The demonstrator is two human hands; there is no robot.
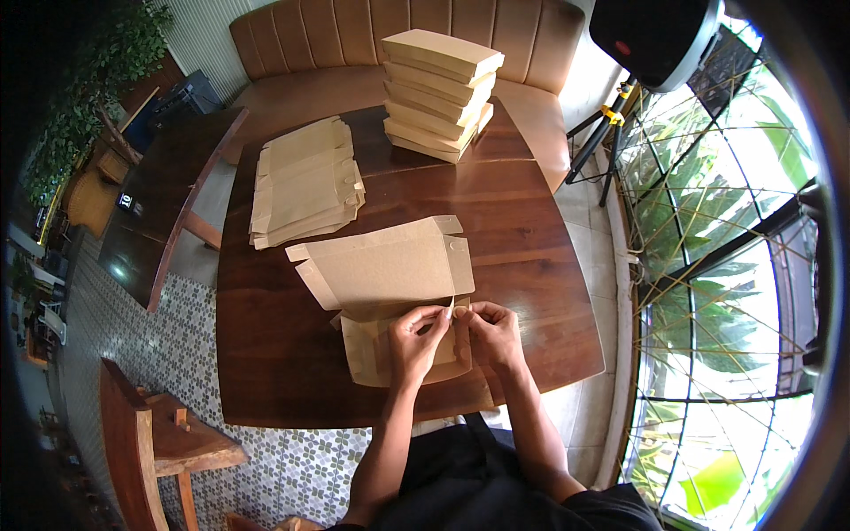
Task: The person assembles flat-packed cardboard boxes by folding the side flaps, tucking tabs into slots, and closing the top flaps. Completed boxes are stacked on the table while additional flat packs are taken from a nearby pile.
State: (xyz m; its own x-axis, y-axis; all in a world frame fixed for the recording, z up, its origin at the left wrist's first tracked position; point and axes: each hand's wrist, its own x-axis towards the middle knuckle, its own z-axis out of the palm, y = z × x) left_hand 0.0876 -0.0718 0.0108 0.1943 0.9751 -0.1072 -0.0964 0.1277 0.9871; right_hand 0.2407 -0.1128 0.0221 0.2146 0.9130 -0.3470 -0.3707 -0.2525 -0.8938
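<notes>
A brown cardboard box, partly folded, lies on the dark wooden table in front of me. Its lid panel stands up and its base lies toward me. My left hand and my right hand pinch a small tab at the box's right front corner, fingertips almost meeting. Both hands rest over the box's base.
A pile of flat unfolded box blanks lies at the table's left. A stack of several folded boxes stands at the far edge. A brown padded bench is behind, a wooden chair at lower left, a light stand at the right.
</notes>
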